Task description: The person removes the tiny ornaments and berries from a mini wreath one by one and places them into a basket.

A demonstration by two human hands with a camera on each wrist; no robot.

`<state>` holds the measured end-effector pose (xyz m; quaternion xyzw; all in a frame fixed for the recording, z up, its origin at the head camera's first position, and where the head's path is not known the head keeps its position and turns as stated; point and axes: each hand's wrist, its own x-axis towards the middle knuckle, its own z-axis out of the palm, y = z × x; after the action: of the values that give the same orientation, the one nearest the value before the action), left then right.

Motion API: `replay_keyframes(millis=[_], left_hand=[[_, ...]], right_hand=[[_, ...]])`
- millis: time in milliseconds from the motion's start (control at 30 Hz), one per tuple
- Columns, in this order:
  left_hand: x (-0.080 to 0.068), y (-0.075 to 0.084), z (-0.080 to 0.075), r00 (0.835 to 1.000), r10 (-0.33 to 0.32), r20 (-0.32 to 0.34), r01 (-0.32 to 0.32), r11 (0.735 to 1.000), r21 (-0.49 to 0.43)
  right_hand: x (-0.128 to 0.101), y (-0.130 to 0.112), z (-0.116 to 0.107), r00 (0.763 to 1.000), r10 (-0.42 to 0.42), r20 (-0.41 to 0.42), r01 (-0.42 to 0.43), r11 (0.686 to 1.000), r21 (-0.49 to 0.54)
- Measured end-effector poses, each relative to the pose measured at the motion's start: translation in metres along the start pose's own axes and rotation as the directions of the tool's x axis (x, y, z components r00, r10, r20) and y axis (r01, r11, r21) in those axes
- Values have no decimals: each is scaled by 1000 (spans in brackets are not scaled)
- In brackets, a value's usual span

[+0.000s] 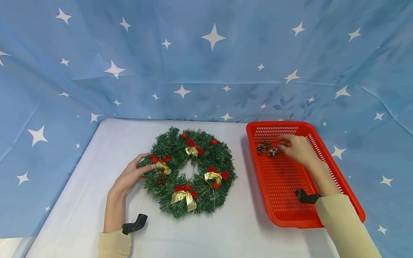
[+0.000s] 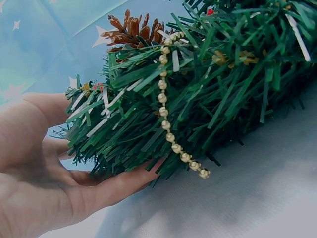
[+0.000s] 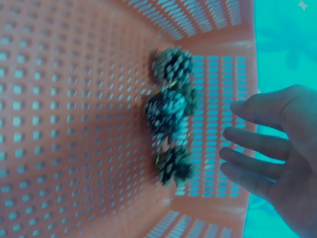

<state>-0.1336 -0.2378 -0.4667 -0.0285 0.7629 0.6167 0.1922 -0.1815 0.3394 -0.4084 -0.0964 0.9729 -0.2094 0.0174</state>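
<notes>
A green wreath (image 1: 206, 200) with red and gold bows lies on the white table. At its left side my left hand (image 1: 129, 175) grips the edge, thumb on top and fingers beneath the greenery. In the left wrist view a pinecone (image 2: 133, 30) and a string of gold beads (image 2: 165, 109) show on it. My right hand (image 1: 298, 148) is over the far end of the red basket (image 1: 277, 193), fingers spread and nothing between them. Several pinecones (image 3: 166, 111) with white-tipped scales sit in that end, apart from the fingertips in the right wrist view.
The basket's slotted walls (image 3: 223, 124) rise around the pinecones. White table (image 1: 180, 236) surface runs between wreath and basket. A blue star-patterned cloth (image 1: 193, 71) hangs behind. Each wrist wears a black camera mount (image 1: 135, 224).
</notes>
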Motion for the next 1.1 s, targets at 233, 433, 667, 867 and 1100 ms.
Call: replay_keyframes(millis=[233,433,667,867,1100], left_hand=[[1,0,0,1000,-6,0,6,1000,1],[0,0,0,1000,-5,0,5,1000,-7],[2,-1,0,1000,-1,-2,1,1000,-5],[2,-2,0,1000,5,-3,-5,1000,0],[2,-3,-1,1000,8,-8,-8,1000,8]], right_hand=[[-12,-24,-3,999,-39,-27,39,999,6],[-23,-40,-5,991,-89,-96,91,996,22],[-40,-58,-7,980,-63,-187,78,994,71],[-53,-76,-7,971,-36,-238,58,994,88],[-69,-93,-3,948,-70,-310,101,991,84]])
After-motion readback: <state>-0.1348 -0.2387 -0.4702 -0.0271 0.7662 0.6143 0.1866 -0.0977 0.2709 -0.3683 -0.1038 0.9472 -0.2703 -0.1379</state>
